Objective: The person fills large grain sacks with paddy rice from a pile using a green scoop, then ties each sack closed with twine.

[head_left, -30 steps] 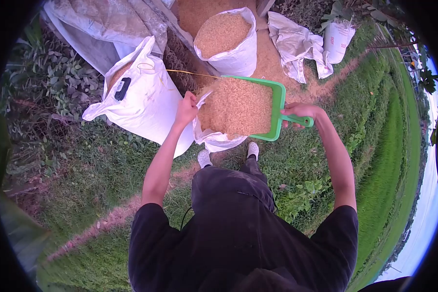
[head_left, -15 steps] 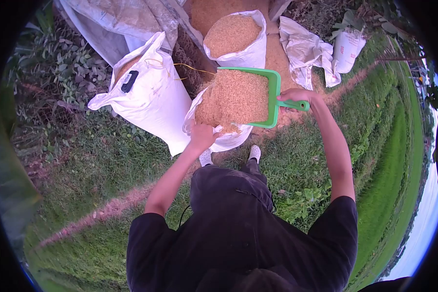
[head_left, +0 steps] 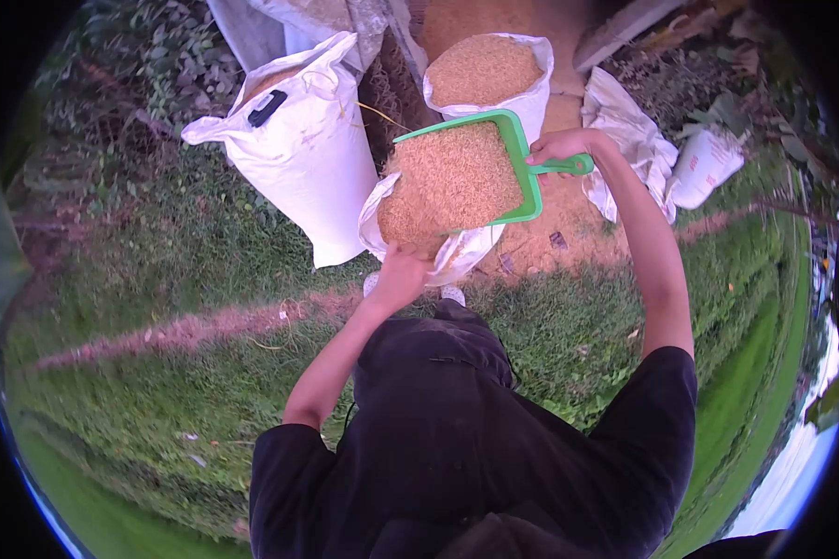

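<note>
My right hand (head_left: 561, 147) is closed around the handle of a green dustpan (head_left: 531, 186) heaped with straw-coloured grain (head_left: 461, 172), which looks like unhusked rice. The dustpan's mouth points left, over an open white sack (head_left: 371, 222) in front of my feet. Grain also shows inside that sack, up against the dustpan's load. At the sack's near rim, my left hand (head_left: 404, 278) has its fingers curled over the edge of the fabric. Much of the sack is hidden by the dustpan and my left hand.
A tall white sack (head_left: 312, 154) stands at left with a black object (head_left: 268, 108) on its rim. Behind the dustpan is another sack full of grain (head_left: 536, 98). Crumpled sacking (head_left: 615, 121) and a printed white bag (head_left: 707, 170) lie at right. Grass (head_left: 569, 326) surrounds my feet.
The dustpan has turned slightly, its mouth now angled a little down to the left over the sack. My head view has shifted. Both hands keep their holds.
</note>
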Available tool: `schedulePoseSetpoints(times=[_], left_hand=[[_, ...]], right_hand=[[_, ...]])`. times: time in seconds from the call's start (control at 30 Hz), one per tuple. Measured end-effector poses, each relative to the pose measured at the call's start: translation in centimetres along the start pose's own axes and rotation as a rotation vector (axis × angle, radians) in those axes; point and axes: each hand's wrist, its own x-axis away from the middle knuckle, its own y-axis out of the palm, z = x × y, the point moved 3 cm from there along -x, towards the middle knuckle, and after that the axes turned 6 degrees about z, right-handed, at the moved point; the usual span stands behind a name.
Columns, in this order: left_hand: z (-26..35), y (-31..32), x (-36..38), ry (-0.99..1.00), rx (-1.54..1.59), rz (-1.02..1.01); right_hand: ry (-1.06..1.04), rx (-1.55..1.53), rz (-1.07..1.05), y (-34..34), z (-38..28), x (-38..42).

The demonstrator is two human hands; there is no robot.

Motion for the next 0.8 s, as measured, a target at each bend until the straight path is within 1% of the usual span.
schedulePoseSetpoints(times=[0.03, 0.1, 0.13, 0.2, 0.23, 0.27, 0.33, 0.37, 0.4, 0.47, 0.5, 0.53, 0.57, 0.6, 0.67, 0.73, 0.8], left_hand=[[0.6, 0.1, 0.1, -0.027, -0.006, 0.012], [1.6, -0.2, 0.6, 0.062, 0.018, 0.120], [1.9, -0.5, 0.7, 0.036, 0.008, 0.130], [2.6, -1.2, 1.0, -0.095, 0.123, 0.148], [3.3, -1.6, 1.0, -0.134, 0.160, 0.197], [4.2, -1.7, 0.8, -0.159, 0.153, 0.210], [5.8, -1.8, 0.2, -0.248, 0.140, 0.323], [6.0, -1.6, -0.2, -0.332, 0.100, 0.347], [6.1, -0.8, -0.8, -0.348, 0.091, 0.360], [4.8, 1.3, -1.3, -0.576, -0.161, 0.551], [3.8, 3.0, -1.4, -0.618, -0.324, 0.485], [3.1, 4.5, -1.4, -0.628, -0.339, 0.498], [2.3, 6.2, -1.7, -0.648, -0.444, 0.360], [2.5, 6.3, -2.3, -0.668, -0.543, 0.216], [2.9, 5.7, -2.3, -0.692, -0.575, 0.266], [4.0, 3.3, -2.1, -0.648, -0.281, 0.440], [3.6, 3.4, -1.6, -0.651, -0.231, 0.439]], right_hand=[[-0.014, 0.033, -0.037, -0.5, -0.2, -0.4], [-0.057, 0.106, -0.046, -1.9, -1.1, -1.2], [-0.087, 0.154, -0.040, -2.4, -1.8, -1.3], [-0.109, 0.250, -0.073, -3.2, -3.9, -1.1], [-0.116, 0.322, -0.090, -3.3, -4.5, -1.1], [-0.129, 0.344, -0.103, -3.7, -4.6, -1.7], [-0.199, 0.371, -0.145, -4.3, -5.4, -2.9], [-0.186, 0.430, -0.149, -4.7, -5.8, -3.4], [-0.198, 0.447, -0.154, -5.1, -6.3, -3.8], [-0.206, 0.443, -0.196, -5.9, -7.3, -5.1], [-0.220, 0.457, -0.196, -6.1, -8.0, -5.5], [-0.195, 0.490, -0.167, -6.2, -8.7, -5.8], [-0.170, 0.522, -0.137, -6.4, -9.6, -6.1], [-0.182, 0.536, -0.134, -6.5, -10.5, -6.3], [-0.219, 0.658, -0.160, -6.2, -12.2, -6.9], [-0.256, 0.727, -0.174, -5.8, -14.2, -7.6], [-0.286, 0.795, -0.196, -4.7, -15.9, -7.7]])
